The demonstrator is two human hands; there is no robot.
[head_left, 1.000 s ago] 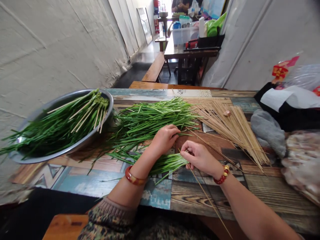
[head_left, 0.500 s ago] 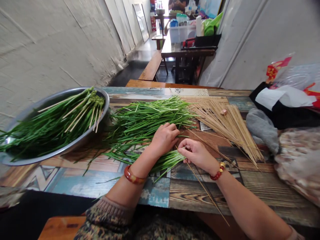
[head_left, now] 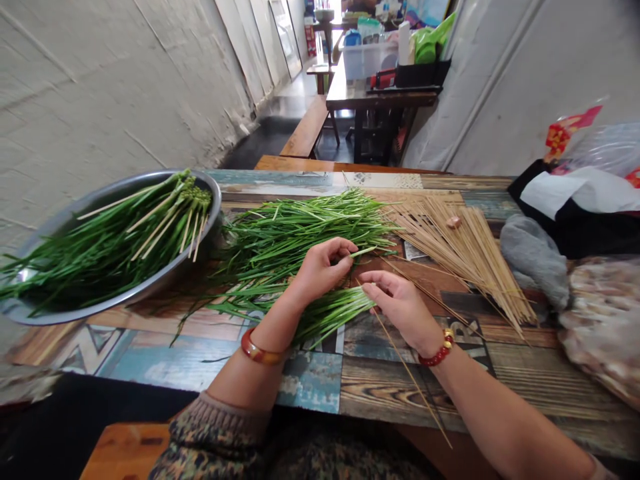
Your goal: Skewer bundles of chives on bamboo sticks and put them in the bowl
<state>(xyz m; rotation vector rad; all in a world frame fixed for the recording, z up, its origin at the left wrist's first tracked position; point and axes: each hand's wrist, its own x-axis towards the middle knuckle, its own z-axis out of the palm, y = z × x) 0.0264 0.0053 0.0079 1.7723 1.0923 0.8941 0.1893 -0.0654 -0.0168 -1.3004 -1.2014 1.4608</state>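
My left hand [head_left: 323,267] pinches a garlic chive stalk [head_left: 363,252], whose pale end sticks out past the fingertips. Close by on the right, my right hand [head_left: 403,308] grips a thin bamboo skewer [head_left: 407,375] that slants down toward the table's front edge. At its fingertips lie the pale ends of a small bunch of chives [head_left: 337,312]; whether the skewer runs through them is hidden by the fingers. Behind both hands spreads a larger pile of loose chives [head_left: 310,223].
Bare skewers [head_left: 470,260] fan out at the right, with a small pinkish piece [head_left: 454,222] on top. At the left stands a metal basin [head_left: 213,213] holding skewered chive bunches [head_left: 173,213]. Grey netting [head_left: 533,257] and a filled plastic bag [head_left: 600,320] sit far right.
My left hand has lifted slightly from the chives and now shows a single stalk between its fingers. My right hand keeps hold of the skewer, and the view has shifted a little.
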